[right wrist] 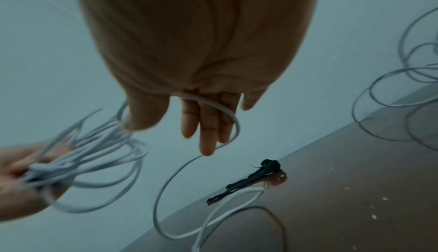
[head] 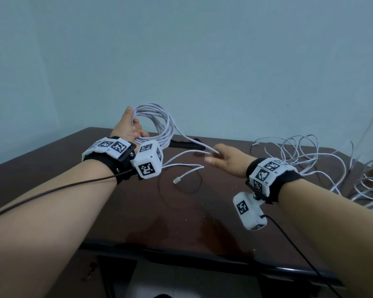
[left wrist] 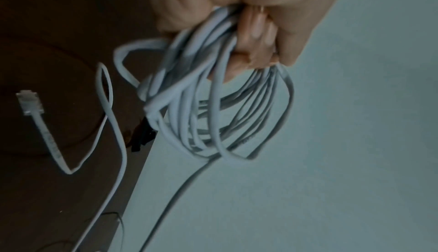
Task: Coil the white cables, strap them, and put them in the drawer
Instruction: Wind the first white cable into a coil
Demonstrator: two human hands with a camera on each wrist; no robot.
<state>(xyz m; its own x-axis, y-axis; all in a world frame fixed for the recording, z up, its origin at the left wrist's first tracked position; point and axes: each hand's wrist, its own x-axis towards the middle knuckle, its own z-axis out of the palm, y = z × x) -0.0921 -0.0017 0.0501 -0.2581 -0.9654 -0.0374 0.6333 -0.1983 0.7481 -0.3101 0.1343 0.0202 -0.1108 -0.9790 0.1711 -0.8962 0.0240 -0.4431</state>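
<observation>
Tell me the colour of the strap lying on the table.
Black; the strap shows best in the right wrist view.

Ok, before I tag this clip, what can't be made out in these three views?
- Drawer: only dark shapes below the table front edge in the head view; none identifiable.
- Coil turn count: loops overlap and blur in the left wrist view.
- Right hand grip on the cable tail: the hand's back hides it in the head view; the right wrist view is smeared.
- Loose cables: cut off by the head view's right edge.
- Black strap: detail too blurred.
</observation>
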